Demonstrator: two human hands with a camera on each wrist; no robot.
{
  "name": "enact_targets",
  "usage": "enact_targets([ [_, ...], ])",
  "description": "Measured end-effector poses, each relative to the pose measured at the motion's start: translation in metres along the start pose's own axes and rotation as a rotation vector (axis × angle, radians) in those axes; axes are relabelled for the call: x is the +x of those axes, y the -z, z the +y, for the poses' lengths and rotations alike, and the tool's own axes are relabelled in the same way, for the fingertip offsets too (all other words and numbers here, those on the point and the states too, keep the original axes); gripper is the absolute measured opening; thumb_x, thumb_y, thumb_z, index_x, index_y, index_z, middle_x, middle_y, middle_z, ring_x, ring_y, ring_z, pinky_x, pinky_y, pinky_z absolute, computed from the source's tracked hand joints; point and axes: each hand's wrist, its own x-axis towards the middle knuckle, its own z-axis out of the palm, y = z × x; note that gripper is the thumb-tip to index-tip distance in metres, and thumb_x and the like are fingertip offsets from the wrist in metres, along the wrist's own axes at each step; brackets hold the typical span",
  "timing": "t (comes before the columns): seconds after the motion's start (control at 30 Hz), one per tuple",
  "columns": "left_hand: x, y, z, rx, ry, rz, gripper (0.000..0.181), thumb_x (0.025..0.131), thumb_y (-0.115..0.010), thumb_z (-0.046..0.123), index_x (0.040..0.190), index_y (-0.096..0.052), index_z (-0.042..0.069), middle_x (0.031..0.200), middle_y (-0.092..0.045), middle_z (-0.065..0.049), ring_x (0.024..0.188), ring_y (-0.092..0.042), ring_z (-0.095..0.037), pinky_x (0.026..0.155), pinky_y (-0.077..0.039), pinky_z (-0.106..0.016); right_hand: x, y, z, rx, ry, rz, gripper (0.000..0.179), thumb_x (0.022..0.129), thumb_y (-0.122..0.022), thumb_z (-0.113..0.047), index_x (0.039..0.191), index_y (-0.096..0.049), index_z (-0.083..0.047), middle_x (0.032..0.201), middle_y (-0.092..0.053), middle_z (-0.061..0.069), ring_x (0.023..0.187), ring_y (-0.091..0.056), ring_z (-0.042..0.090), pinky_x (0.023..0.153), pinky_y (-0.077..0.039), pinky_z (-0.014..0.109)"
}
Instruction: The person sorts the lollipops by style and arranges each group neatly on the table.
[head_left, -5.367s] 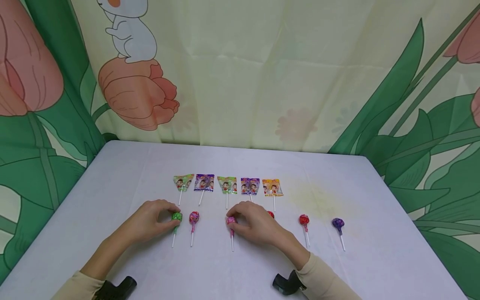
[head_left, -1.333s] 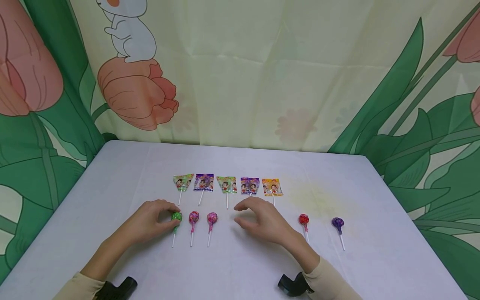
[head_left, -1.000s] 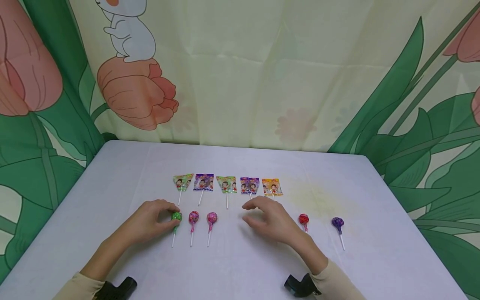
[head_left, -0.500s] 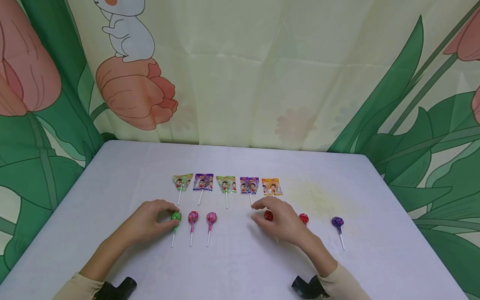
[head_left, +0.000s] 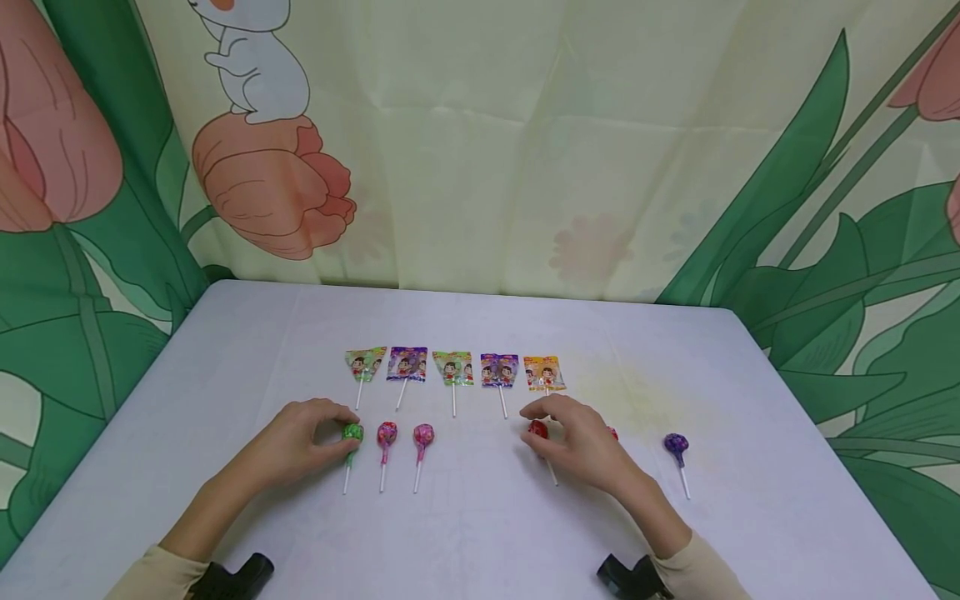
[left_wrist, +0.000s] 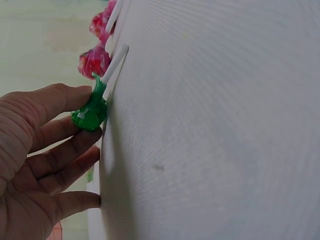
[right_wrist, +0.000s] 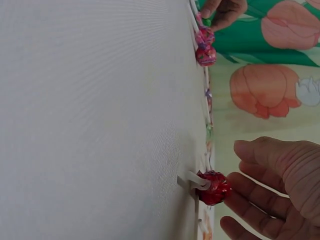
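My left hand [head_left: 306, 440] pinches the green-wrapped head of a lollipop [left_wrist: 90, 115] between thumb and fingertips, low at the white cloth; its stick points toward me. To its right lie two pink lollipops, one [head_left: 387, 434] close by and the other [head_left: 423, 436] a little farther along. My right hand [head_left: 583, 442] is spread around a red lollipop [head_left: 537, 428]. In the right wrist view the thumb stands apart from the red head [right_wrist: 215, 188], while the fingertips are right at its far side. A second red lollipop [head_left: 613, 432] is mostly hidden behind this hand.
Behind runs a row of flat-bagged lollipops: green [head_left: 365, 364], purple [head_left: 407, 364], green [head_left: 453, 367], purple [head_left: 499, 370] and orange [head_left: 544, 372]. A purple lollipop [head_left: 676, 444] lies at the right. The white-clothed table [head_left: 480, 533] backs onto a patterned curtain [head_left: 480, 167].
The right hand set a pink lollipop down beside the other pink one, released it, and moved right to the red lollipop. The left hand stayed on the green lollipop.
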Motion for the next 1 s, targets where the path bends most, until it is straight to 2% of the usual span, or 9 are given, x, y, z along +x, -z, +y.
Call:
enact_targets([
  [0.27,0.0003,0.0001,-0.0010,-0.002,0.000,0.002,0.026,0.083,-0.086,0.019,0.105,-0.077,0.010,0.105,-0.074,-0.001,0.108,-0.067,-0.030,0.097,-0.053,-0.056,-0.0042,0.0039,0.0056,0.007,-0.002,0.032,0.023,0.088,-0.081,-0.012,0.110,-0.074,-0.010,0.107,-0.073,-0.002,0.103,-0.070,0.020,0.092,-0.056,0.045],
  [0.43,0.0003,-0.0001,-0.0021,-0.003,-0.007,0.003,0.025,0.083,-0.086,0.019,0.105,-0.077,0.011,0.105,-0.074,0.000,0.107,-0.068,-0.030,0.097,-0.053,-0.056,-0.0053,0.0034,0.0094,0.000,-0.001,0.024,0.022,0.088,-0.080,-0.011,0.109,-0.074,-0.011,0.106,-0.073,-0.004,0.102,-0.069,0.020,0.092,-0.055,0.044],
  [0.73,0.0008,-0.0004,-0.0081,-0.011,-0.067,0.030,0.024,0.083,-0.085,0.017,0.104,-0.077,0.010,0.102,-0.075,0.003,0.103,-0.069,-0.026,0.094,-0.054,-0.053,-0.0032,-0.0009,0.0078,-0.047,-0.102,-0.026,0.025,0.086,-0.083,-0.013,0.109,-0.074,-0.012,0.105,-0.071,-0.005,0.100,-0.067,0.017,0.094,-0.055,0.045],
  [1.0,0.0009,-0.0005,-0.0075,-0.013,-0.065,0.029,0.024,0.083,-0.085,0.017,0.104,-0.077,0.010,0.103,-0.075,0.002,0.105,-0.069,-0.028,0.095,-0.054,-0.054,-0.0021,-0.0028,0.0075,-0.060,-0.121,-0.041,0.023,0.087,-0.082,-0.015,0.108,-0.074,-0.014,0.104,-0.070,-0.006,0.099,-0.066,0.014,0.094,-0.055,0.043],
])
